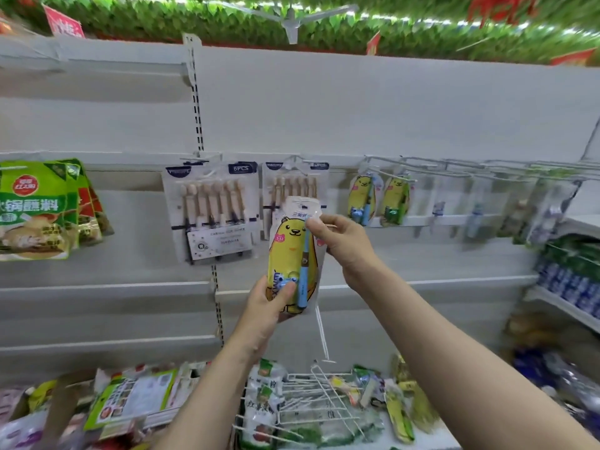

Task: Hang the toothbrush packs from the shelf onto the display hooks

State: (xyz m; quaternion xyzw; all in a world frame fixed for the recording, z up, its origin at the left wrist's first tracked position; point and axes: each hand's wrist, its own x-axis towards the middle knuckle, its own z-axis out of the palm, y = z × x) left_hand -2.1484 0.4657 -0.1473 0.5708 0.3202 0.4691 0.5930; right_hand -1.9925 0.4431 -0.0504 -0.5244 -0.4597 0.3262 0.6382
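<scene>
I hold a yellow bear toothbrush pack with a blue brush upright in front of the white back panel. My left hand grips its lower edge, thumb on the front. My right hand pinches its top right corner near the hang hole. Two matching yellow packs hang on wire display hooks to the right. Two larger packs of wooden-handled brushes hang at the left, the second partly hidden behind my pack.
More clear packs hang further right on the hook rail. Green food pouches hang at far left. The lower shelf holds loose white hooks, more yellow packs and mixed packets. A side shelf with blue goods stands at right.
</scene>
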